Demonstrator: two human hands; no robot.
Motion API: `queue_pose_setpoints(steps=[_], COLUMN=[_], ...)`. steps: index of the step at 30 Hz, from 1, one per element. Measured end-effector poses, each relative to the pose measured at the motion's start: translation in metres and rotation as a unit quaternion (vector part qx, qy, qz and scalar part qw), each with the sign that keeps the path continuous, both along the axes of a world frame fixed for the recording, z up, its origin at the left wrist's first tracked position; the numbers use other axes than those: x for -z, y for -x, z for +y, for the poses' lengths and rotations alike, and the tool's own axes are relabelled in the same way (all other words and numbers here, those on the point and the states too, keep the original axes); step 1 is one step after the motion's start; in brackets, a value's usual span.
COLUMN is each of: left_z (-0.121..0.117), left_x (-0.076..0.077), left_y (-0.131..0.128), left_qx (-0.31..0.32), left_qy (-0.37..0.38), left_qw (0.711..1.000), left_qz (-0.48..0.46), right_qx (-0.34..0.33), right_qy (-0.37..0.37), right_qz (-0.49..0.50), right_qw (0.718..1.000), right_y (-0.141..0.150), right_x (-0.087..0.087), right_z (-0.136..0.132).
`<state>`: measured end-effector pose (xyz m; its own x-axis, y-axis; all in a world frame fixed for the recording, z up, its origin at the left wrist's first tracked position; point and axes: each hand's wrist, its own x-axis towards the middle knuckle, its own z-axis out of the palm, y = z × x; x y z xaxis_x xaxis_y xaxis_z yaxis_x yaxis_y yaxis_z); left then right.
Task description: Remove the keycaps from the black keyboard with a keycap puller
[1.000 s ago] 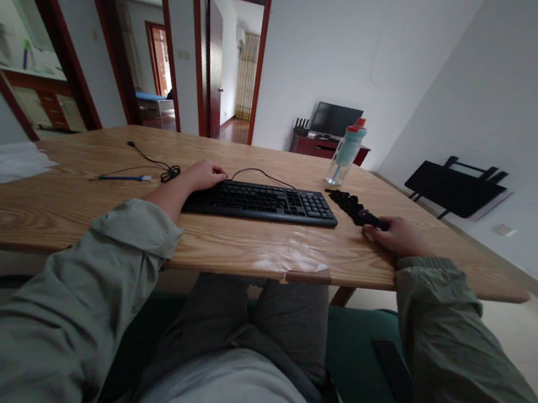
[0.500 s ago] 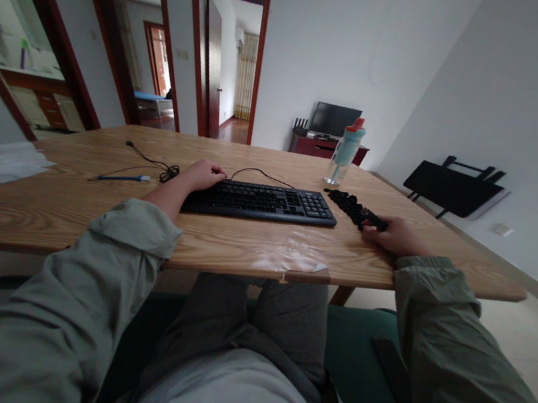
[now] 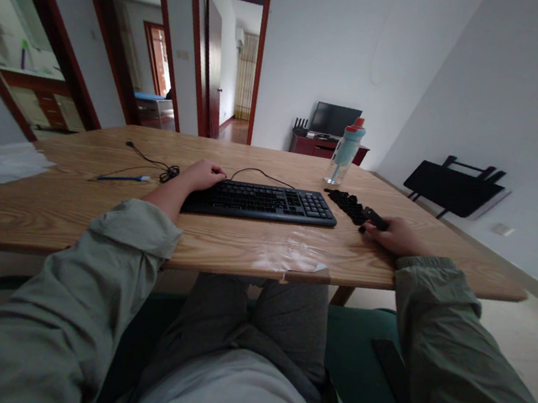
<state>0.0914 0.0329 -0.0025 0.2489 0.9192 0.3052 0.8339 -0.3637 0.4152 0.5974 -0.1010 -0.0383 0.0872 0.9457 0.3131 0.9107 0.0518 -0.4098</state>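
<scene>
**Careful Fingerwork at the Wooden Table** (image 3: 237,244)

Right at the near edge, a patch of clear film (image 3: 281,254) catches the light, and past it, off to the right, here's the action! The right hand (image 3: 398,236) has a dark oblong object (image 3: 376,219) pinched between thumb and fingers; exactly what it is, too small to call. A tiny black bit (image 3: 361,229) shows at the fingertips, held or not, I can't tell. A soft, steady pinch looks the smart play.

In the middle, the black keyboard (image 3: 269,203) lies flat, the left wrist crossing its left end. The left hand (image 3: 205,175) is at the back corner, fingers curled, and whether they grip anything, no telling! A light touch there should steady the board without mashing keys.

Just beyond the right hand, close by the keyboard's right end: a heap of black pieces (image 3: 346,205), maybe keycaps. Small lifts, no sweeping, or they could scatter! Farthest on the tabletop, the bottle (image 3: 347,152) stands upright behind them; a long reach could clip it.
</scene>
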Motion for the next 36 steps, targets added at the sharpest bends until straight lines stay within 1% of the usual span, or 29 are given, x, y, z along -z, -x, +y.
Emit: queue_pose_setpoints(steps=[7,13,15,18,19,21,24,26,30,36], left_z=[0.0,0.004,0.005,0.004,0.003,0.0,-0.001,-0.001,0.004,0.006], left_x=[0.0,0.003,0.004,0.003,0.002,0.001,-0.001,0.0,0.002,0.003], left_y=[0.0,0.002,0.003,0.002,0.001,0.0,0.0,0.001,0.003,0.003], left_qx=[0.005,0.029,0.028,0.018,0.015,0.01,0.002,-0.001,-0.004,0.0], left_qy=[-0.003,-0.009,-0.009,-0.005,-0.005,-0.006,0.003,0.009,0.011,0.013], left_qw=[1.0,1.0,1.0,1.0,1.0,1.0,1.0,1.0,0.998,0.997], left_qz=[0.014,0.002,0.0,-0.004,-0.002,0.004,0.019,0.03,0.058,0.075], right_qx=[-0.021,-0.022,0.001,0.037,0.039,0.021,-0.025,-0.043,-0.034,-0.037], right_qy=[0.013,0.025,0.008,-0.042,-0.059,-0.072,-0.04,-0.016,0.005,0.017], right_qz=[-0.019,-0.02,-0.025,-0.019,-0.012,0.005,0.025,0.021,-0.004,-0.002], right_qw=[1.0,0.999,1.0,0.998,0.997,0.997,0.999,0.999,0.999,0.999], right_y=[-0.006,-0.009,-0.007,-0.006,-0.005,-0.006,-0.007,-0.008,-0.009,-0.003], right_x=[0.003,0.005,0.004,0.001,0.001,0.0,0.001,0.002,0.004,0.003], right_z=[0.004,0.007,0.006,0.002,0.0,-0.003,-0.004,-0.004,0.0,0.002])
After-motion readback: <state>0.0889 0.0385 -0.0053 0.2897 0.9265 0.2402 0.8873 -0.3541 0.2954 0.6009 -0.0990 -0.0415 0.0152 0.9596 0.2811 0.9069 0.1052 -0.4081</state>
